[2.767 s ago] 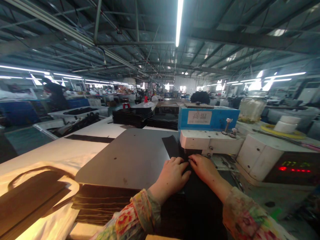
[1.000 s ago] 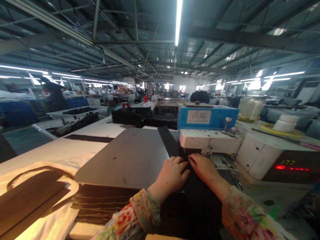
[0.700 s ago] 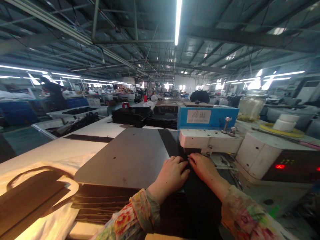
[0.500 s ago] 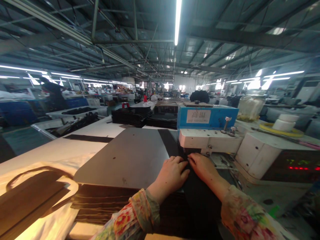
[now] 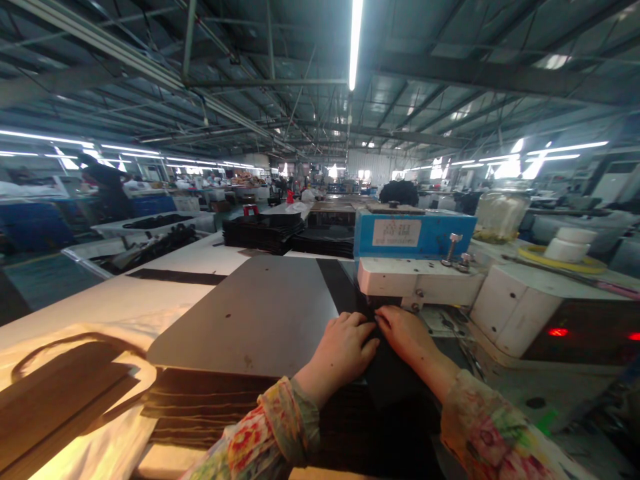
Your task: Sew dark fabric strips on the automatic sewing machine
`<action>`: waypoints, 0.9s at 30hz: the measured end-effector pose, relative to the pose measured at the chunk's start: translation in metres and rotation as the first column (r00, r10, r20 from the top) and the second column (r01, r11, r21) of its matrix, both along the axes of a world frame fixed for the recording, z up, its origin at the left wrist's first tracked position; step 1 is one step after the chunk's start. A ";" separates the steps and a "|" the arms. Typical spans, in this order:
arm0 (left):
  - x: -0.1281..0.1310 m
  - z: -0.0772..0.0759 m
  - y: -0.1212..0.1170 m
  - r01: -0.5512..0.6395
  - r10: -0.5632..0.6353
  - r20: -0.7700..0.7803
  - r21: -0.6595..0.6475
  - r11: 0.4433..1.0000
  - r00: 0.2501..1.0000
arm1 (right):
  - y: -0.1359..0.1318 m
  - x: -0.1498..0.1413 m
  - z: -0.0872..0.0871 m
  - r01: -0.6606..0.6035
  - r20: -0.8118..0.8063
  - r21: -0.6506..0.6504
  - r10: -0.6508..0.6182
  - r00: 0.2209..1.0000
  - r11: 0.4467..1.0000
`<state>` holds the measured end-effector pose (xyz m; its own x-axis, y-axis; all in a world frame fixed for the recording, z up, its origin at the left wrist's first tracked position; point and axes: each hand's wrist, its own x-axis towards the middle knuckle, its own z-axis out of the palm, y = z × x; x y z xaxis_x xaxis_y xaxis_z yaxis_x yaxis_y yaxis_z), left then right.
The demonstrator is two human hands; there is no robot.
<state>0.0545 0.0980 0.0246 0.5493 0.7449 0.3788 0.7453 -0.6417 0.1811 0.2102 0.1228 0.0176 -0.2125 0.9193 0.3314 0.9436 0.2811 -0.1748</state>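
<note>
A black sheet of material hangs from the machine's work area toward me; whether it is cloth or leather I cannot tell. My left hand lies with bent fingers, pressed together, on its left edge beside the grey metal plate. Pinched fingertips of my right hand hold the sheet just below the white machine head. Both sets of fingertips nearly meet there. A darker strip lies along the plate's right side, leading to the hands. The point under the machine head is hidden.
A blue machine cover rises behind the head. At right are a control box with red lights, a glass jar and a white spool. Black stacks stand behind the plate; brown layered sheets lie beneath it.
The control box display has gone from green and red digits to two red lights. Both hands and the black sheet stay almost in place.
</note>
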 end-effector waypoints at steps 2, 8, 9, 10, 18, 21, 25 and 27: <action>0.000 0.000 0.000 0.001 -0.001 -0.009 -0.006 1.000 1.000 | 0.000 0.000 0.000 0.008 0.009 0.003 -0.008 1.000 1.000; 0.001 0.000 0.001 0.003 -0.003 -0.005 -0.005 1.000 1.000 | 0.000 0.000 -0.001 0.004 0.009 -0.003 -0.004 1.000 1.000; 0.001 -0.001 0.001 0.004 -0.004 -0.004 -0.006 1.000 1.000 | 0.000 0.000 -0.001 0.004 0.009 -0.006 -0.004 1.000 1.000; 0.001 -0.001 0.001 0.003 -0.003 -0.005 -0.008 1.000 1.000 | 0.000 0.000 -0.002 0.005 0.011 -0.008 -0.005 1.000 1.000; 0.001 0.001 0.002 -0.003 0.003 -0.015 -0.028 1.000 1.000 | 0.001 0.000 -0.002 0.012 0.016 -0.012 -0.012 1.000 1.000; 0.002 0.002 0.004 -0.024 0.023 -0.027 -0.031 0.999 0.999 | 0.000 -0.001 -0.001 0.000 0.032 -0.004 0.000 0.999 1.000; 0.003 0.004 0.009 -0.044 0.043 -0.075 -0.017 0.999 0.996 | -0.001 -0.003 0.002 0.012 0.051 -0.007 -0.012 0.999 1.000; 0.003 0.005 0.012 -0.051 0.050 -0.104 -0.010 0.999 0.993 | -0.002 -0.003 0.003 0.018 0.050 -0.009 -0.017 0.999 1.000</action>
<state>0.0576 0.1099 0.0295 0.5470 0.7767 0.3123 0.7917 -0.6012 0.1085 0.2072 0.1212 0.0202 -0.2124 0.9259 0.3124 0.9559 0.2631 -0.1301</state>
